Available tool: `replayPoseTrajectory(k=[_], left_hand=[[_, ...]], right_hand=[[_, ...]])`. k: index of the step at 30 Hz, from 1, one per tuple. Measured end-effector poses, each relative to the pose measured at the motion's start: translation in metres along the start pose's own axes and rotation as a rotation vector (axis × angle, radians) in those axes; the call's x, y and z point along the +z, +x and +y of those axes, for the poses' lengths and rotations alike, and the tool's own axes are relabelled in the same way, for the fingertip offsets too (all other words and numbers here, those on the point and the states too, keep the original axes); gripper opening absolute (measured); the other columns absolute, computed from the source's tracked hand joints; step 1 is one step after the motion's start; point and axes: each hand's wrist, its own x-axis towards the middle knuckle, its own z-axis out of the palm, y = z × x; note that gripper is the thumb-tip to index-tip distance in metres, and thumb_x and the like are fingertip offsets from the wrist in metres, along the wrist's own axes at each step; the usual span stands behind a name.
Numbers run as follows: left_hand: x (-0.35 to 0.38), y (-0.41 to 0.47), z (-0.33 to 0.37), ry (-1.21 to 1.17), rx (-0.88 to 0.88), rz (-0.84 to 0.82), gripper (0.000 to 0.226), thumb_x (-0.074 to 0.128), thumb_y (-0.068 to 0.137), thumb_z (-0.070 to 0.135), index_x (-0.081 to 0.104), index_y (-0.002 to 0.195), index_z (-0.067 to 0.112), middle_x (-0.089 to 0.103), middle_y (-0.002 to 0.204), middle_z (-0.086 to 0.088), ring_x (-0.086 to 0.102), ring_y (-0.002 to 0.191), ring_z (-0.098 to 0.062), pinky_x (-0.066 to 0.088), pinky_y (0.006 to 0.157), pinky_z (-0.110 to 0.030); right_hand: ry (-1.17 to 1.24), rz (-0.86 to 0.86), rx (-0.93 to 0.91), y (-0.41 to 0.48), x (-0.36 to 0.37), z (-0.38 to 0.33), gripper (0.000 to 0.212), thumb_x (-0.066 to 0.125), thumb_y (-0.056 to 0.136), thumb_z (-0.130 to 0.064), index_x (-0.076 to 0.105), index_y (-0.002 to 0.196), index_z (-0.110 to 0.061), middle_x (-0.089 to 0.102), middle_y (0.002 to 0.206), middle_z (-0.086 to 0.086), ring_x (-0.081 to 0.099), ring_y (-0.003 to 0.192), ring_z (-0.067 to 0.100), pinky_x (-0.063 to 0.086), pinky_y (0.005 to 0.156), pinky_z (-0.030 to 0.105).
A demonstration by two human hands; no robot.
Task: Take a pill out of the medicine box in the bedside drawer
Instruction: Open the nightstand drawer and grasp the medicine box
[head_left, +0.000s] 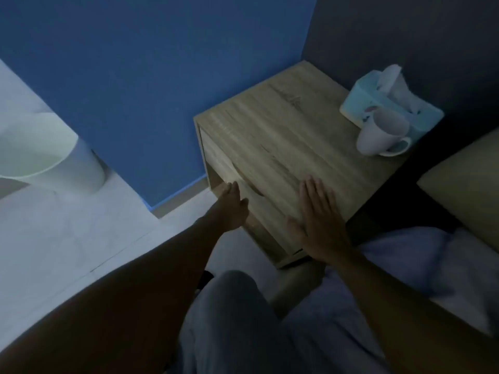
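A light wooden bedside table (283,125) stands against the blue wall in dim light. Its drawer front (229,168), with a curved cut-out grip, is closed, so the medicine box is hidden. My left hand (231,206) reaches toward the drawer front just below the grip, fingers extended and slightly apart, holding nothing. My right hand (318,220) lies flat, palm down, on the near corner of the tabletop with fingers spread.
A white mug (383,133) and a light blue tissue box (388,103) stand at the table's back right. A white bin (54,155) sits on the floor at left. The bed with a pale sheet (405,260) lies at right; my knee (237,306) is below.
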Motion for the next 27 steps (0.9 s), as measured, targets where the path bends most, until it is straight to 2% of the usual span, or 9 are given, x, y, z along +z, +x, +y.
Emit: replayPoseTrajectory(k=[3, 5, 9, 12, 18, 20, 24, 25, 27], left_hand=[[0.008, 0.021, 0.001, -0.158, -0.012, 0.061, 0.075, 0.033, 0.101, 0.042, -0.006, 0.155, 0.007, -0.004, 0.164, -0.013, -0.003, 0.152, -0.027, 0.007, 0.122, -0.040], [0.014, 0.031, 0.007, -0.296, 0.026, 0.113, 0.078, 0.038, 0.100, 0.042, -0.007, 0.155, 0.010, 0.002, 0.165, -0.012, 0.004, 0.152, -0.028, 0.014, 0.123, -0.046], [0.027, 0.039, 0.020, -0.533, 0.018, 0.184, 0.094, 0.054, 0.095, 0.030, -0.019, 0.151, 0.007, 0.010, 0.162, -0.012, 0.014, 0.150, -0.029, 0.023, 0.120, -0.048], [0.030, 0.040, 0.024, -0.698, -0.043, 0.165, 0.097, 0.055, 0.095, 0.025, -0.023, 0.150, 0.010, 0.015, 0.162, -0.011, 0.021, 0.148, -0.028, 0.028, 0.118, -0.048], [0.027, 0.031, 0.017, -0.717, -0.084, 0.169, 0.088, 0.048, 0.098, 0.026, -0.020, 0.150, 0.007, 0.010, 0.162, -0.014, 0.017, 0.149, -0.030, 0.025, 0.120, -0.048], [0.025, 0.024, 0.009, -0.717, -0.108, 0.159, 0.086, 0.046, 0.099, 0.025, -0.020, 0.150, 0.009, 0.014, 0.161, -0.013, 0.022, 0.147, -0.031, 0.028, 0.118, -0.048], [0.019, 0.009, -0.018, -0.742, -0.142, 0.123, 0.085, 0.049, 0.098, 0.018, -0.016, 0.152, 0.019, 0.030, 0.153, -0.013, 0.043, 0.133, -0.030, 0.047, 0.102, -0.043], [0.018, 0.004, -0.026, -0.737, -0.139, 0.123, 0.084, 0.050, 0.097, 0.017, -0.013, 0.152, 0.020, 0.032, 0.151, -0.012, 0.048, 0.126, -0.026, 0.053, 0.092, -0.036], [0.014, -0.006, -0.038, -0.726, -0.133, 0.109, 0.081, 0.050, 0.097, 0.016, -0.010, 0.152, 0.021, 0.036, 0.148, -0.008, 0.053, 0.113, -0.017, 0.051, 0.071, -0.019]], right_hand=[[-0.045, 0.051, 0.047, 0.004, 0.005, -0.002, 0.090, 0.025, 0.093, -0.066, 0.009, 0.160, -0.008, 0.005, 0.169, 0.012, 0.004, 0.156, 0.024, 0.009, 0.126, 0.049], [-0.042, 0.069, 0.043, 0.003, 0.010, 0.000, 0.091, 0.025, 0.092, -0.067, 0.009, 0.160, -0.008, 0.005, 0.169, 0.011, 0.004, 0.156, 0.023, 0.010, 0.126, 0.049], [-0.045, 0.063, 0.031, 0.004, 0.009, 0.000, 0.092, 0.023, 0.092, -0.067, 0.008, 0.160, -0.008, 0.004, 0.169, 0.010, 0.002, 0.156, 0.022, 0.008, 0.126, 0.047], [-0.032, 0.070, 0.042, 0.004, 0.007, -0.002, 0.092, 0.022, 0.091, -0.067, 0.008, 0.160, -0.008, 0.005, 0.169, 0.010, 0.003, 0.156, 0.021, 0.009, 0.126, 0.047], [0.000, 0.053, 0.048, 0.004, 0.009, 0.000, 0.090, 0.019, 0.093, -0.069, 0.003, 0.161, -0.012, 0.000, 0.170, 0.005, -0.001, 0.157, 0.018, 0.007, 0.127, 0.046], [0.008, 0.058, 0.042, 0.004, 0.010, 0.000, 0.089, 0.020, 0.094, -0.069, 0.003, 0.161, -0.012, 0.001, 0.170, 0.005, -0.001, 0.157, 0.018, 0.007, 0.126, 0.047], [0.004, 0.043, 0.040, 0.006, 0.011, 0.002, 0.090, 0.011, 0.093, -0.073, 0.000, 0.160, -0.013, 0.000, 0.170, 0.005, 0.000, 0.157, 0.020, 0.008, 0.126, 0.048], [0.005, 0.038, 0.038, 0.006, 0.012, 0.002, 0.091, 0.009, 0.092, -0.074, 0.000, 0.160, -0.014, -0.001, 0.170, 0.005, 0.000, 0.157, 0.020, 0.008, 0.126, 0.048], [0.010, 0.032, 0.037, 0.008, 0.012, 0.003, 0.093, 0.007, 0.090, -0.076, 0.000, 0.159, -0.015, 0.000, 0.169, 0.006, 0.002, 0.156, 0.021, 0.009, 0.126, 0.049]])
